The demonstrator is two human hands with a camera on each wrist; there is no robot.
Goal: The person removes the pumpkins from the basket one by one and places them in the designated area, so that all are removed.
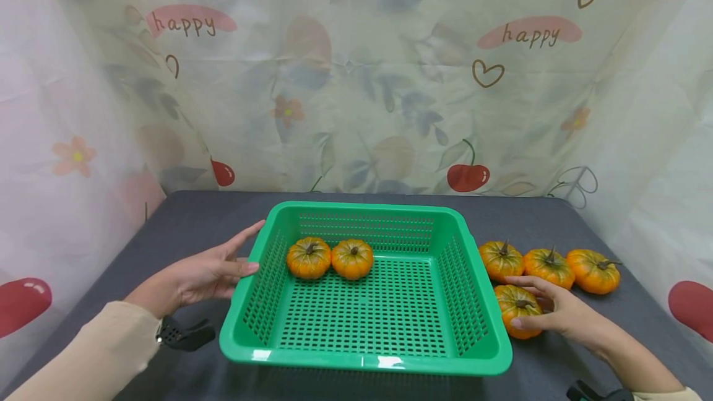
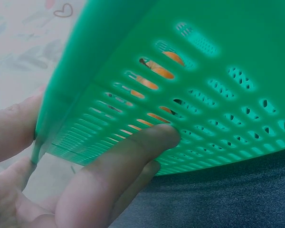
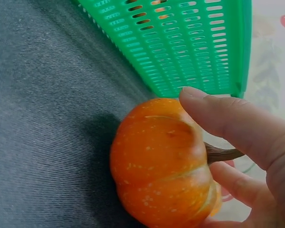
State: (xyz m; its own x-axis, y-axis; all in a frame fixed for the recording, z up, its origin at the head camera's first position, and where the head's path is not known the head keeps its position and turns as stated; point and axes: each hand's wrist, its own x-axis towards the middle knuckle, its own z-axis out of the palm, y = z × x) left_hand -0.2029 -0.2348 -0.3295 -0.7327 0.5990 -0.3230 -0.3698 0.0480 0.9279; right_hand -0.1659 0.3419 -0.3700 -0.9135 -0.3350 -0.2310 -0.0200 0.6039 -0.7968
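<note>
A green plastic basket [image 1: 362, 361] with slotted walls stands on the dark cloth. Two small orange pumpkins, one on the left [image 1: 309, 258] and one beside it [image 1: 352, 259], sit in its back left part. My left hand [image 1: 203, 274] holds the basket's left rim; in the left wrist view its fingers [image 2: 133, 152] lie against the outer wall [image 2: 218, 109]. To the right of the basket, my right hand [image 1: 557, 308] grips another pumpkin [image 1: 515, 305] between thumb and fingers. The right wrist view has this pumpkin [image 3: 156, 161] close up, stem toward the palm.
Three more pumpkins stand in a row behind the right hand: a left one [image 1: 500, 258], a middle one [image 1: 548, 267] and a right one [image 1: 593, 271]. Dark grey cloth [image 1: 206, 212] covers the table. A printed curtain [image 1: 356, 79] encloses the back and sides.
</note>
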